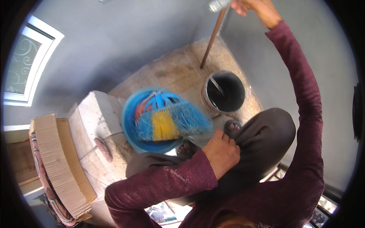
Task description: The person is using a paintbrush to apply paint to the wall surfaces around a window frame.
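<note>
My left hand (222,154) is closed in front of my knees, with a thin translucent sheet beside its fingers; what it grips, I cannot make out. Just beyond it, a broom head (171,123) with blue and yellow bristles rests across a round blue basin (128,135). Blue and reddish pieces lie behind the bristles in the basin. My right hand (259,11) is raised at the top edge, its fingers bent beside a silvery fitting (219,5). The frame cuts off part of this hand, and whatever is in it is hidden.
Right of the basin stands a dark bucket (228,93) with a stick inside. A brown wooden pole (213,38) rises near the wall corner. At left are a tiled ledge (97,114), a pinkish oval piece (103,149), a cardboard box (59,152) and a white-framed window (49,41).
</note>
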Available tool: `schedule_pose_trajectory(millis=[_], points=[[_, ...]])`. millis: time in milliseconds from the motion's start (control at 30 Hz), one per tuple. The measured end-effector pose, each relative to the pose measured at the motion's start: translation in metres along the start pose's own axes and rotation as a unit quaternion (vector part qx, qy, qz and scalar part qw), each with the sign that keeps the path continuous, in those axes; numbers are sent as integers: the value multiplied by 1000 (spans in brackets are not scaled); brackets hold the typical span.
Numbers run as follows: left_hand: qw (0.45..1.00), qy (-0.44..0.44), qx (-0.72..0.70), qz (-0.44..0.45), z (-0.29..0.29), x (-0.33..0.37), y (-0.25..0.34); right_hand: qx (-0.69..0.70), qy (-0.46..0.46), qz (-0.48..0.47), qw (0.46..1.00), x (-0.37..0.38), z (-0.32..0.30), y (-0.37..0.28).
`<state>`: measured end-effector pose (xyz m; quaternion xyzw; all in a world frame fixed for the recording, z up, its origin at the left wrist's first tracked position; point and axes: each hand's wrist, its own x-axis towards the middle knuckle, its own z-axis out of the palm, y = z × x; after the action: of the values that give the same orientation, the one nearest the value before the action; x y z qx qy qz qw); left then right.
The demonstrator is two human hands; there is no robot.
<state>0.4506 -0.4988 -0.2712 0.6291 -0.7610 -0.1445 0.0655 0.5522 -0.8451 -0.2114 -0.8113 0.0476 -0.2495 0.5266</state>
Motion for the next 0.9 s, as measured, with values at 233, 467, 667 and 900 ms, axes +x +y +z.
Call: schedule_pose_trajectory(millis=[233, 467, 667, 900], points=[[999, 4, -19, 30, 7, -8, 16, -141, -235, 259, 926, -141, 16, 20], [1000, -9, 3, 0, 6, -7, 7, -238, -307, 201, 899, -193, 79, 95], [993, -98, -64, 21, -28, -14, 8, -269, -293, 193, 897, -217, 95, 133], [973, -62, -195, 107, -35, -29, 14, -276, -293, 191, 895, -229, 100, 158]])
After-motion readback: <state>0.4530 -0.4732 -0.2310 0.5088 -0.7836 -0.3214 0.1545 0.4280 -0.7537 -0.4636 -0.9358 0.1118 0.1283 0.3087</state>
